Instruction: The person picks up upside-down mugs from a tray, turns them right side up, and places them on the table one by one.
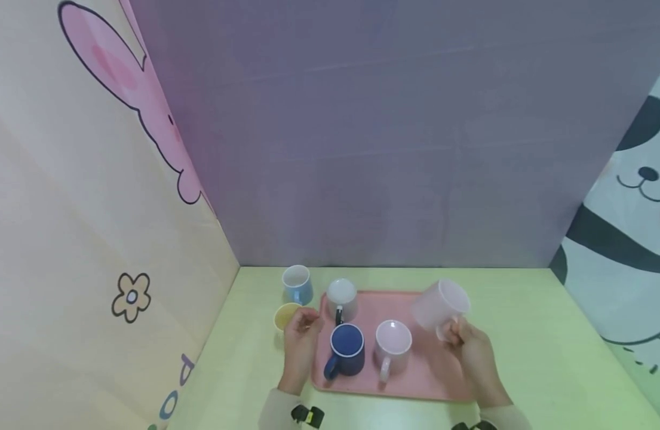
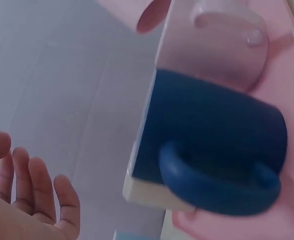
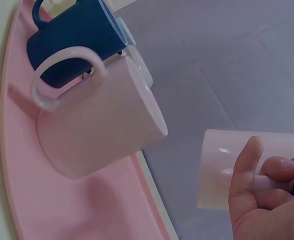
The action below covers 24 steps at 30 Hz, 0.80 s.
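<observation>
My right hand (image 1: 476, 355) grips a pale pink mug (image 1: 433, 306) by its handle. That mug is tilted and held above the right part of a pink tray (image 1: 386, 300); in the right wrist view, fingers curl through its handle. My left hand (image 1: 300, 343) holds nothing; its fingers are loosely bent in the left wrist view. It hovers by the tray's left edge and partly hides a yellow cup (image 1: 283, 315). On the tray stand a dark blue mug (image 1: 353, 361), a second pale pink mug (image 1: 392, 357) and a white mug (image 1: 343, 301) with a black handle.
Behind the yellow cup, a light blue mug (image 1: 304, 291) stands on the pale green table (image 1: 523, 334), left of the tray. A grey-purple wall (image 1: 394, 149) closes off the back. Printed cloth walls flank both sides.
</observation>
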### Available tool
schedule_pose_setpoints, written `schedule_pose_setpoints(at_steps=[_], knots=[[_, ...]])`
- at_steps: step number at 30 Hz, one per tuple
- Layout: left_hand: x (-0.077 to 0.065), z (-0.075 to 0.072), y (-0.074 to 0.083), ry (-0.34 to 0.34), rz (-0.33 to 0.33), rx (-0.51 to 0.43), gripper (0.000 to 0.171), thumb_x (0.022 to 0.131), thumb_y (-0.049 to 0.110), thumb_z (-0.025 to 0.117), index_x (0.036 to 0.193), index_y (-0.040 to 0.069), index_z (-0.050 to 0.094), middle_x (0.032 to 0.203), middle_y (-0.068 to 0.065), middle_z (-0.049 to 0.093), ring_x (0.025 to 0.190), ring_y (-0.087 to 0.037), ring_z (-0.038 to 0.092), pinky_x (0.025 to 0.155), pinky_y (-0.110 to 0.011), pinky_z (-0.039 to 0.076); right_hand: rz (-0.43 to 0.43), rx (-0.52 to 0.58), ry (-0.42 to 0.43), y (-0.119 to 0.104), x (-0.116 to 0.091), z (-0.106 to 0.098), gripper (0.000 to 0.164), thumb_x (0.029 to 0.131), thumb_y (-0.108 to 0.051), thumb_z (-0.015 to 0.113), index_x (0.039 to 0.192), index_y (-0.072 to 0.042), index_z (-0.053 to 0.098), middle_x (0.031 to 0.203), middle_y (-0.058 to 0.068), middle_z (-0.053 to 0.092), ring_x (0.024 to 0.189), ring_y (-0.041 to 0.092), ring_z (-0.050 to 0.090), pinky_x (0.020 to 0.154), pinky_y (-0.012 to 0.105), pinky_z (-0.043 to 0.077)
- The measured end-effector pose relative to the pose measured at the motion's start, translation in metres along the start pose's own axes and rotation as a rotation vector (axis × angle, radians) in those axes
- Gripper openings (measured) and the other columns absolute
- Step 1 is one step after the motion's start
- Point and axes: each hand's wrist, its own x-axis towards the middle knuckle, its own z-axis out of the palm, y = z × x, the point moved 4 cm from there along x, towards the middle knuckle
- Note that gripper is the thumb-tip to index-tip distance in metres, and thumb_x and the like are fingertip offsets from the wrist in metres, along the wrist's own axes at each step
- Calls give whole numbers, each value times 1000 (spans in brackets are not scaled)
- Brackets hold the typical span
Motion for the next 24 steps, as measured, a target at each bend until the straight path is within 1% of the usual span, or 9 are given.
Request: schedule_pose_setpoints(at_steps=[3,6,7,9,11,14,18,21,24], knots=[[0,10,1,-54,-21,-42,14,88,-10,63,102,-10,61,97,-17,65,89,-10,62,80,-21,53,6,50,-6,-5,2,4,42,112,-38,30,82,-14,45,78,-7,47,81,7,48,82,24,52],[0,21,4,-91,-39,-119,14,90,-9,63,102,-14,59,93,-9,65,82,-8,61,77,-22,54,7,132,-26,-10,3,8,39,112,-38,31,83,-17,46,76,-8,47,77,6,46,79,23,50],[0,24,5,-100,-53,-158,13,90,-9,62,101,-15,58,95,-6,66,80,-8,61,76,-22,54,4,161,-37,-11,3,10,38,112,-38,31,85,-17,46,76,-9,47,76,5,46,78,22,49],[1,31,8,-115,-83,-230,9,91,-9,62,98,-12,59,93,-1,65,77,-8,59,75,-23,53,1,230,-72,-15,3,13,35,112,-37,31,88,-17,47,77,-9,47,76,5,45,75,20,46],[1,36,11,-123,-118,-268,5,92,-6,63,96,-8,60,94,2,64,76,-9,59,76,-24,52,1,298,-99,-18,3,17,32,112,-36,31,92,-17,48,79,-9,48,75,4,45,72,18,45],[1,44,15,-145,-158,-277,9,96,3,64,100,-6,61,94,1,60,78,-10,60,77,-26,53,7,380,-139,-22,4,21,28,112,-35,30,99,-17,48,81,-10,47,75,4,43,69,17,41],[0,51,17,-173,-191,-275,21,101,11,60,103,-10,59,90,0,59,78,-11,59,76,-26,54,-9,439,-185,-25,5,25,27,112,-34,27,103,-16,44,82,-10,46,74,3,42,64,15,36],[-3,55,18,-189,-210,-301,23,102,12,58,100,-10,59,84,0,60,78,-11,59,74,-25,54,-34,488,-240,-27,6,27,26,112,-37,29,103,-16,43,82,-10,46,74,2,40,62,14,31],[-5,60,18,-212,-226,-318,22,102,14,58,97,-7,60,83,0,61,78,-12,59,74,-25,54,-46,554,-297,-28,7,29,24,111,-37,31,105,-16,42,83,-11,46,73,1,40,62,14,30]])
